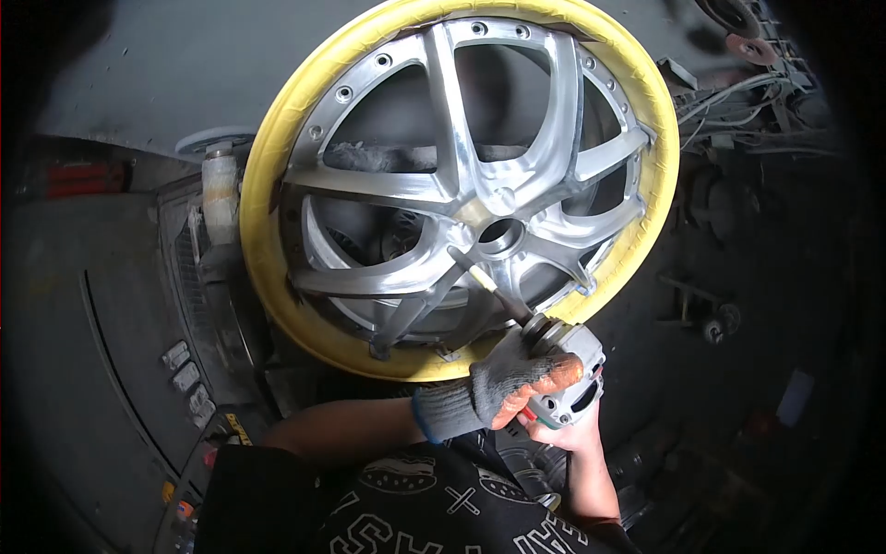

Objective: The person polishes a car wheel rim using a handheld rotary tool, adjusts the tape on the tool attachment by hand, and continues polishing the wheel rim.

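A bare-metal alloy wheel with split spokes stands tilted before me, its outer rim wrapped in yellow tape. My left hand, in a grey glove with an orange coating, is closed around the front of a grey die grinder. Behind it, my bare right hand grips the tool's rear; most of its fingers are hidden. The grinder's long spindle points up and left, its tip at the base of a spoke beside the centre bore. Whether the tip touches the metal, I cannot tell.
A wrapped post stands just left of the wheel. Cables hang at the upper right. Several small blocks lie at the lower left, and a red object is farther back.
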### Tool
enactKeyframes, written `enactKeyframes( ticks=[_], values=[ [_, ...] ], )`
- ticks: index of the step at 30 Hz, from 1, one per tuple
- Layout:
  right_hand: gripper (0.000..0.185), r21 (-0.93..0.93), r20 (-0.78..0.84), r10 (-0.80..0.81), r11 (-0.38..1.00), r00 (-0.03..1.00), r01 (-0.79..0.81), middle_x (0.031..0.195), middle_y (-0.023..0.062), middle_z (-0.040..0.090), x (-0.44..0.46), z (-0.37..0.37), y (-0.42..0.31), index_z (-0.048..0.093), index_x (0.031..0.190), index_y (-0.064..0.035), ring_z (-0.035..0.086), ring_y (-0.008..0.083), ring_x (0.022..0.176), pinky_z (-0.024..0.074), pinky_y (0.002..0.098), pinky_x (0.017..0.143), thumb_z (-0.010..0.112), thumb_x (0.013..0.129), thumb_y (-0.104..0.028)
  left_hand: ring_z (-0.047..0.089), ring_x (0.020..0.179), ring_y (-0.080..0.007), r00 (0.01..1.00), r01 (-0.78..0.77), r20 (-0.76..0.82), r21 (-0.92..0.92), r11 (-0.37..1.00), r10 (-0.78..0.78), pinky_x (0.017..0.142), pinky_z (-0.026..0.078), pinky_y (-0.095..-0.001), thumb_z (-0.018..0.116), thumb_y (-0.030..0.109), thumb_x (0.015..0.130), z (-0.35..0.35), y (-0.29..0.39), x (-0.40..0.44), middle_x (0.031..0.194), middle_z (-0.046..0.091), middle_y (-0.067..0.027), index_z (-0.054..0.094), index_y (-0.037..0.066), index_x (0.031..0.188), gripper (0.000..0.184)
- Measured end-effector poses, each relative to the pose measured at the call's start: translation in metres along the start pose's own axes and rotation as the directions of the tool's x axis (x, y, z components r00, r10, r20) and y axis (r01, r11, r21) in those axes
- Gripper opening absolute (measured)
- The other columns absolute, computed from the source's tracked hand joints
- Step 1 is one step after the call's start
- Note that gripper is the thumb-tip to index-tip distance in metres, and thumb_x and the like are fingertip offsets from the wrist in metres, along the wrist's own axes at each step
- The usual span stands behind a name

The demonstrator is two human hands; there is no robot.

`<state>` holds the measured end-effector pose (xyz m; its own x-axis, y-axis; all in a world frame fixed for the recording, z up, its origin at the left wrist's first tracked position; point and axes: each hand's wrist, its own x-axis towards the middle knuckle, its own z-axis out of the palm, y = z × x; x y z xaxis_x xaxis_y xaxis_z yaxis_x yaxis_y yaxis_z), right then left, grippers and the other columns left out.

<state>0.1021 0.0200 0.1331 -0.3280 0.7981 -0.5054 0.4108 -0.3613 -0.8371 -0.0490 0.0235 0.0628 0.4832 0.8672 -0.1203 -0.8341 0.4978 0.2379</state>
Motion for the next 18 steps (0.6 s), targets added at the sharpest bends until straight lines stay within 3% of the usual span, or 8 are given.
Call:
enactKeyframes(
  ticks=[1,3,8,10,11,13,16,18],
  values=[
    [0.067,0.002,0.030,0.013,1.000,0.999,-0.013,0.098,0.0053,0.064,-0.001,-0.001,0.001,0.053,0.112,-0.0013,0.064,0.0144,0.085,0.0546,0.0329,0.075,0.083,0.053,-0.007,0.058,0.106,-0.0153,1.000,-0.013,0.009,0.019,1.000,0.013,0.093,0.046,-0.0331,0.081,0.040,0.075,0.003,0.004,-0.002,0.114,0.063,-0.0064,0.060,0.002,0.124,0.065],
    [0.066,-0.018,0.026,0.011,1.000,1.000,-0.011,0.098,0.0069,0.067,-0.002,0.000,0.001,0.056,0.112,-0.0001,0.066,0.0145,0.086,0.0546,0.0323,0.079,0.085,0.054,-0.008,0.057,0.086,-0.0075,0.998,-0.024,-0.065,-0.053,0.998,0.020,0.079,0.048,-0.0269,0.072,0.020,0.084,0.016,0.013,-0.007,0.094,0.062,0.0005,0.065,0.007,0.105,0.026],
    [0.065,-0.030,0.061,0.011,1.000,0.998,-0.009,0.099,0.0089,0.070,-0.004,0.002,-0.005,0.059,0.112,0.0009,0.068,0.0146,0.088,0.0546,0.0318,0.082,0.085,0.054,-0.010,0.061,0.092,-0.0110,0.995,-0.053,-0.098,-0.176,0.983,0.036,0.082,0.051,-0.0298,0.079,0.020,0.080,0.021,0.013,-0.016,0.102,0.065,-0.0020,0.063,0.007,0.116,0.042],
    [0.065,-0.046,0.058,-0.024,0.999,0.998,0.027,0.099,0.0091,0.070,-0.003,0.004,-0.008,0.058,0.113,0.0011,0.068,0.0147,0.089,0.0547,0.0318,0.082,0.085,0.054,-0.009,0.063,0.097,-0.0124,1.000,0.008,0.014,-0.207,0.978,-0.005,0.086,0.052,-0.0311,0.080,0.019,0.079,0.011,0.010,-0.008,0.111,0.065,-0.0039,0.059,0.006,0.122,0.049],
    [0.066,-0.002,-0.007,-0.004,1.000,1.000,0.004,0.098,0.0092,0.070,-0.003,0.004,-0.006,0.058,0.113,0.0014,0.068,0.0150,0.088,0.0549,0.0320,0.082,0.085,0.054,-0.008,0.062,0.102,-0.0134,0.991,-0.103,0.052,-0.253,0.962,0.120,0.089,0.052,-0.0317,0.081,0.019,0.078,-0.010,-0.024,-0.003,0.118,0.063,-0.0058,0.056,0.005,0.126,0.056],
    [0.067,0.087,-0.054,0.053,0.995,0.997,-0.048,0.097,0.0091,0.069,-0.003,0.002,0.003,0.056,0.114,0.0022,0.067,0.0158,0.088,0.0551,0.0329,0.081,0.085,0.054,-0.006,0.062,0.105,-0.0137,0.996,-0.055,0.048,-0.262,0.964,0.069,0.090,0.052,-0.0316,0.081,0.020,0.078,-0.022,-0.031,0.006,0.120,0.063,-0.0065,0.055,0.004,0.128,0.058],
    [0.067,-0.045,-0.012,-0.005,0.999,1.000,0.004,0.099,0.0090,0.069,0.001,-0.003,-0.001,0.055,0.114,0.0023,0.067,0.0156,0.089,0.0550,0.0331,0.082,0.085,0.054,-0.006,0.063,0.104,-0.0138,0.998,-0.054,0.010,-0.243,0.969,0.058,0.089,0.052,-0.0299,0.079,0.024,0.080,-0.008,-0.021,0.007,0.119,0.063,-0.0075,0.055,0.004,0.127,0.057],
    [0.067,0.022,-0.056,0.041,0.999,0.998,-0.040,0.098,0.0086,0.069,0.001,-0.002,0.002,0.055,0.114,0.0027,0.067,0.0153,0.088,0.0552,0.0332,0.081,0.085,0.055,-0.006,0.063,0.098,-0.0122,0.992,-0.124,0.003,-0.226,0.966,0.128,0.085,0.052,-0.0275,0.077,0.025,0.082,0.004,-0.007,0.008,0.112,0.065,-0.0066,0.059,0.003,0.122,0.049]
  ],
)
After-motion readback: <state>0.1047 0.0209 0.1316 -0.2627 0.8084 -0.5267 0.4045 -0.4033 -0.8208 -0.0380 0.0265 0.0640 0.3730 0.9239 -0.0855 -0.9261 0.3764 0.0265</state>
